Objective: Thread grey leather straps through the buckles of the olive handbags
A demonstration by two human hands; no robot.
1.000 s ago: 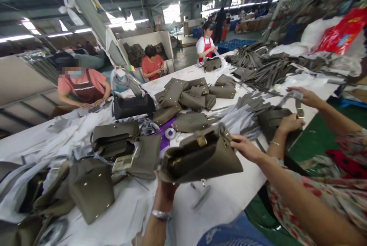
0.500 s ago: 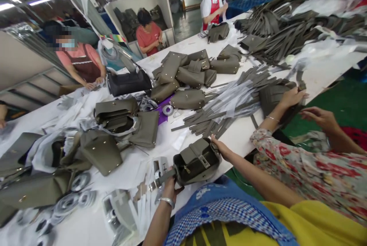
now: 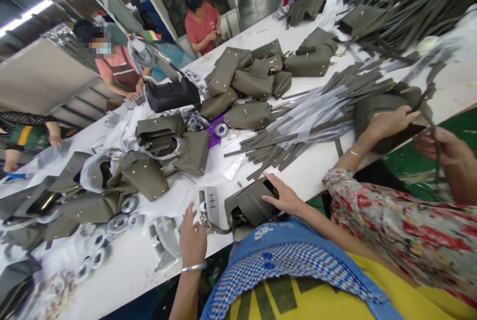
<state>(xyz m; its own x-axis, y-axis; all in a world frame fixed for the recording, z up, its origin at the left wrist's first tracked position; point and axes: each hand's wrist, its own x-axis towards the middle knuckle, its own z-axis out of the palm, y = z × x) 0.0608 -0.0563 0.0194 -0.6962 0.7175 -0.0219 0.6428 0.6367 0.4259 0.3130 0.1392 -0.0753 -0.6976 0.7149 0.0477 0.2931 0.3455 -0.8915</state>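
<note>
An olive-grey handbag point(image 3: 250, 206) lies on its side at the table's near edge, its opening to the left. My right hand point(image 3: 283, 196) is at the bag's right end, touching it with fingers and thumb spread apart. My left hand point(image 3: 193, 238) is off the bag, to its left, fingers stretched out and holding nothing. A strap point(image 3: 219, 230) trails from the bag's left side. Between my left hand and the bag sits a pale grey wrapped piece point(image 3: 208, 205) with a dark mark. Another clear-wrapped grey piece point(image 3: 164, 238) lies left of my left hand.
Olive handbags lie piled in the middle point(image 3: 246, 81) and at the left point(image 3: 147, 176) of the white table point(image 3: 212, 161). Bundled straps point(image 3: 298, 121) lie ahead, beside a black bag point(image 3: 171, 94). On my right, a co-worker's flowered sleeve point(image 3: 395, 225) is close; others work across the table.
My left hand has let go of the strap and moved left. The handbag has turned, its buckled flap no longer facing up. The view has shifted, and the co-worker's hands now handle a strap.
</note>
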